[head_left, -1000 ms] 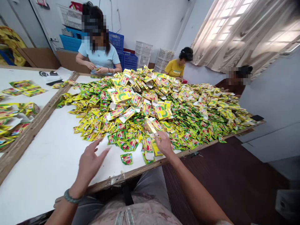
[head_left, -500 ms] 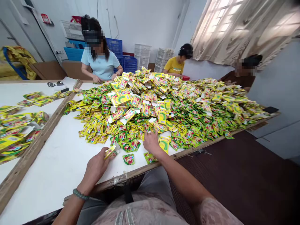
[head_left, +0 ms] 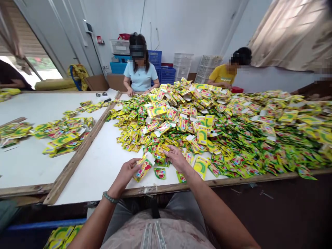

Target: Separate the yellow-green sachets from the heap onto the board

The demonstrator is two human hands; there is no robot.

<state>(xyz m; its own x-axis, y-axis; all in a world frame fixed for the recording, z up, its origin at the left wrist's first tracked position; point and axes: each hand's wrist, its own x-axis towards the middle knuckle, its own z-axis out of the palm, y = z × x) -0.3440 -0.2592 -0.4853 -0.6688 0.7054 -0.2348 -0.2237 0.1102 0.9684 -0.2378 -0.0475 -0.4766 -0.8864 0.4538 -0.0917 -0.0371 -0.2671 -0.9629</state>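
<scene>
My left hand (head_left: 129, 172) is closed round a small yellow box (head_left: 144, 167) with its white flap open toward the right, held just above the white tabletop (head_left: 103, 173). To its right, my right hand (head_left: 176, 157) pinches a yellow packet (head_left: 164, 149) at the near edge of the pile. A single green packet (head_left: 159, 173) lies flat between and below my hands. Partly under my right wrist is another green packet (head_left: 181, 177). A flat yellow box (head_left: 201, 166) rests right of that wrist. Behind my hands rises a large heap of green and yellow packets (head_left: 233, 138) topped with yellow boxes (head_left: 158, 110).
A wooden strip (head_left: 85, 145) divides the table; left of it lie several yellow boxes (head_left: 64, 138). Across the table sit a person in light blue (head_left: 141, 74) and one in yellow (head_left: 220, 74). Blue crates (head_left: 167, 74) stand behind. A blue bin edge (head_left: 46, 224) shows lower left.
The view has swung left. My right hand has come out of the pile's edge with a yellow packet, nearer the box. The box in my left hand now shows its broad printed face.
</scene>
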